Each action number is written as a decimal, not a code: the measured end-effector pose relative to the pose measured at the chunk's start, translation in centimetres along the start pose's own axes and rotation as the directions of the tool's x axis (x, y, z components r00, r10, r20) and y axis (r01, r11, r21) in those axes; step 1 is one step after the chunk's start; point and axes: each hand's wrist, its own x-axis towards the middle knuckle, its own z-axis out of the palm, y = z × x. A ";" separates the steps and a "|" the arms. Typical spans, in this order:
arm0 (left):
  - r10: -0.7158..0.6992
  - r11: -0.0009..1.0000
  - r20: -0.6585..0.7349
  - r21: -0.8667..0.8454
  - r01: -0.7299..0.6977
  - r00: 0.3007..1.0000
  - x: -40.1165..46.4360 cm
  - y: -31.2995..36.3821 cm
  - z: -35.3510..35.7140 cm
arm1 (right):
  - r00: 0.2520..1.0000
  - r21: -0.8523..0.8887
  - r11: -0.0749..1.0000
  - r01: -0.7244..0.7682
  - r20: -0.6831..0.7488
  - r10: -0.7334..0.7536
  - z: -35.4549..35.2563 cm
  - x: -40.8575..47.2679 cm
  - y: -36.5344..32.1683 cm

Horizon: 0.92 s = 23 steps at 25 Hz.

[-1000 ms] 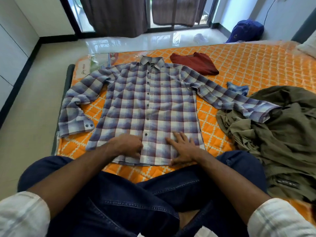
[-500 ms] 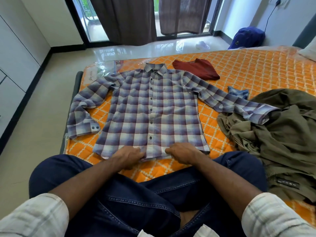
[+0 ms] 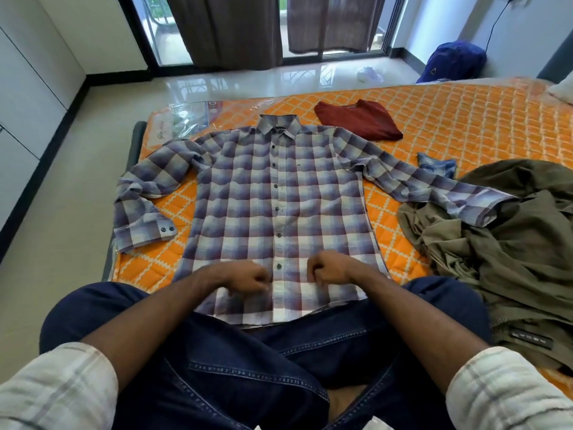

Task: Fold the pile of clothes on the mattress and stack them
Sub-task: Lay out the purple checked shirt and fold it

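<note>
A strip of clear plastic wrap [image 3: 189,117] with printing too small to read is covering the mattress's [image 3: 449,119] far left corner. The checked shirt [image 3: 279,193] is lying flat and face up, buttoned, across the left half of the orange quilted mattress, collar toward the far edge; its left sleeve is bending back toward the near left edge, cuff buttons showing. A small logo is sitting on the chest, too small to read. The hem is lying over the person's jeans [image 3: 232,367] at the near edge.

The left hand [image 3: 248,279] is resting on the lower front of the shirt, fingers curled and seeming to pinch the cloth just left of the button strip. The right hand [image 3: 325,271] is doing the same just right of the strip, fingers curled into the fabric.

A folded red top [image 3: 359,122] is lying beside the collar, near the far edge. A small blue cloth [image 3: 437,164] is sitting beyond the right sleeve, whose cuff is resting on the heap of olive clothes [image 3: 511,259] along the right side. A dark label on that heap is showing letters I cannot make out.
</note>
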 end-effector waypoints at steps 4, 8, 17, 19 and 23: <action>-0.073 0.992 -0.523 -0.128 0.007 0.849 3.1 -1.2 -2.9 | 0.951 0.098 0.994 0.047 -0.309 -0.015 -0.1 3.7 -0.6; -0.192 0.950 -0.649 -0.310 -0.026 0.736 6.5 -2.5 -4.5 | 0.845 0.181 0.980 0.082 -0.533 0.028 -1.8 7.9 -1.9; -0.220 0.954 -0.644 -0.299 0.024 0.733 11.4 -6.6 -8.2 | 0.880 -0.068 0.969 -0.237 -0.438 0.185 -5.8 16.1 -3.4; -0.220 0.953 -0.668 -0.301 0.012 0.711 12.1 -6.7 -8.2 | 0.883 -0.113 0.959 -0.261 -0.429 0.190 -5.9 16.6 -3.2; -0.270 0.917 -0.651 -0.399 -0.018 0.709 13.3 -6.5 -8.6 | 0.859 0.193 0.961 -0.196 -0.439 0.263 -6.1 16.2 -2.1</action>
